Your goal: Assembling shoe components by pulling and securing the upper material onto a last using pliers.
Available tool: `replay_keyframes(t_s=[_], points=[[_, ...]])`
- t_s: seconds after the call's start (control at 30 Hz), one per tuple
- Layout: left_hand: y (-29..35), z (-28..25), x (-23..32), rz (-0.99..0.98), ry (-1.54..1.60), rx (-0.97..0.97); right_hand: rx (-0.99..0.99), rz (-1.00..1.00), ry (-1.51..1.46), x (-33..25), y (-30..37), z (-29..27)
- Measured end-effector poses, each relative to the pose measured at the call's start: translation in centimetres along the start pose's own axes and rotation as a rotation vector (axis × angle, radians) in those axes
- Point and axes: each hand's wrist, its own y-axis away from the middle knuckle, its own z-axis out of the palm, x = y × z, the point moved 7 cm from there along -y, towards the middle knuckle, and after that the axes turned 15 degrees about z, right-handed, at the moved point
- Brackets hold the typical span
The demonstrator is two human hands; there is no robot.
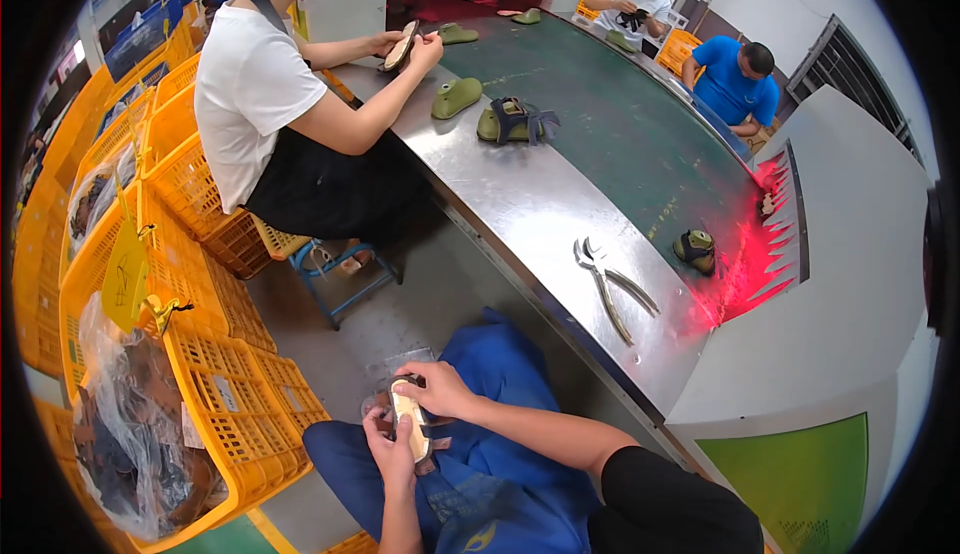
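Above my lap I hold a sandal upper (409, 424) with a cream insole facing up and dark straps hanging around its edges. My left hand (392, 451) grips its near-left side, the thumb lying along the insole. On the far right side my right hand (441, 392) is closed on the rim. The fingers beneath are partly hidden. Both hands are over my blue apron (500, 464). Beyond them, metal pincers (606, 292) with parted handles lie on the steel table edge (560, 239).
A green conveyor belt (590, 104) carries a strapped green shoe last (695, 250) toward a red-lit opening (755, 254). Another strapped last (512, 124) and a bare green last (457, 98) sit on the steel ledge. Yellow crates (235, 404) stand at left. Co-workers sit around the belt.
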Motion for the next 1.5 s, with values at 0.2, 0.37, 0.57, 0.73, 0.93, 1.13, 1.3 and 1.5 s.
replay_keyframes(t_s=[0.2,0.37,0.57,0.73,0.93,1.13,1.3,1.5], points=[[-0.1,0.8,0.4,0.135,-0.042,0.022,0.036,-0.127,-0.058,1.5,-1.4,0.1],[-0.5,1.1,0.3,0.028,0.099,0.018,-0.064,-0.093,-0.129,1.7,-2.3,0.1],[-1.0,0.4,-0.4,0.002,0.116,0.018,0.437,-0.482,0.355,-5.7,4.6,-10.0],[-1.2,0.8,0.2,-0.067,0.126,-0.058,1.201,-0.233,0.770,-4.7,11.4,-26.8],[0.0,0.6,-0.9,0.001,0.108,-0.041,1.118,0.105,0.777,1.9,12.0,-28.6],[1.5,0.6,-0.9,0.014,0.242,0.062,0.539,0.183,-0.324,2.8,8.8,-29.1],[-0.5,2.5,-0.3,0.033,0.302,0.042,0.165,0.146,-0.509,-2.9,8.7,-18.3],[-1.2,1.5,-1.9,0.052,0.287,0.111,-0.274,0.356,0.022,-1.0,6.1,-4.1]])
